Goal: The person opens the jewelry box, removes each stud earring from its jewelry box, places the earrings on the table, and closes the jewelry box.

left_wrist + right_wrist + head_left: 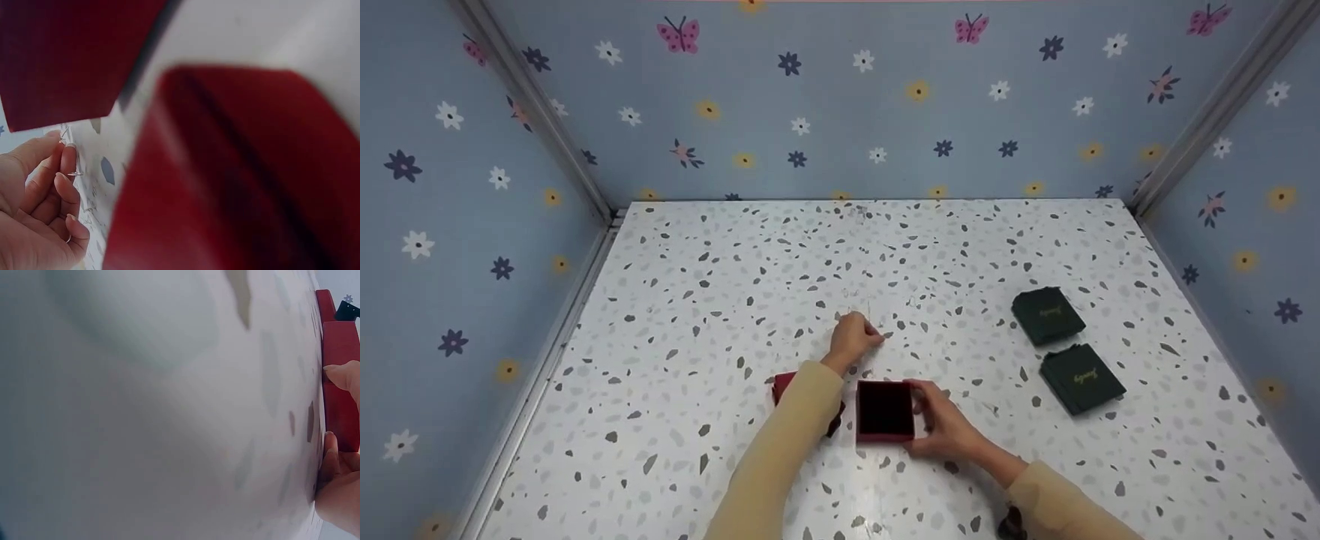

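My left hand [853, 339] reaches forward over the table. In the left wrist view its thumb and forefinger pinch a thin silver-coloured piece [64, 133], too small to tell its kind. My right hand [949, 427] grips the right side of an open red box [885, 436] with a dark inside, which stands on the table. Its thumb and fingers also show on the red side of the box [341, 410] in the right wrist view. Left of it, a second red box [782, 384] is partly hidden under my left forearm.
Two dark green pouches [1048, 315] with gold lettering lie to the right, one nearer than the other. Faint thin shiny bits [913, 301] lie on the speckled white table [720, 300] beyond my left hand. Blue flowered panels [840, 97] wall the back and sides.
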Demonstrator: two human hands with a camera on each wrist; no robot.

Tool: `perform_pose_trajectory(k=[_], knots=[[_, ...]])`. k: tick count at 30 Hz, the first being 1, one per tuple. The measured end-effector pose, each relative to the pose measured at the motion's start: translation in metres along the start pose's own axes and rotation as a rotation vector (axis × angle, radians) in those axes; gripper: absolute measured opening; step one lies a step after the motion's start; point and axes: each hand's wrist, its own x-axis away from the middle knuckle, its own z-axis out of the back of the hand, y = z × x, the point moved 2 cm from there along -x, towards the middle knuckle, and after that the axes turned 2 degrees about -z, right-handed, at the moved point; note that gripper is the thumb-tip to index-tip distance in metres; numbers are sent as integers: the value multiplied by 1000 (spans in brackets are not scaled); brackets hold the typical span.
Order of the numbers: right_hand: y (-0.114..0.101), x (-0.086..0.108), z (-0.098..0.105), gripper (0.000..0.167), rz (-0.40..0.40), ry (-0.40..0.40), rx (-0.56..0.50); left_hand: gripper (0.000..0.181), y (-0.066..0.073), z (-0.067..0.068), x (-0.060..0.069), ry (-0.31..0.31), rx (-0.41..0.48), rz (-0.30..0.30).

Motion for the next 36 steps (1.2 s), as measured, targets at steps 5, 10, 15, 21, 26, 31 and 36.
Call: perform_pose_trajectory(k=[5, 10, 15, 21, 26, 31, 36], knots=[[-23, 3, 5, 85, 4, -11, -26, 9, -1, 0, 0, 25, -10, -29], [-27, 4, 7, 85, 0, -17, -12, 10, 0, -1, -1, 23, -24, -38], [-14, 3, 3, 88, -3, -2, -15, 12, 0, -1, -2, 13, -43, -25], [-20, 2, 5, 85, 0, -15, -40, 15, 3, 1, -3, -2, -11, 2], [-27, 2, 6, 84, -6, -18, -30, 19, 4, 3, -5, -19, 27, 36], [-27, 3, 6, 84, 10, -16, -17, 19, 8, 7, -4, 3, 25, 11], [-26, 2, 6, 84, 16, -18, -19, 16, 10, 13, 0, 9, 57, -37]])
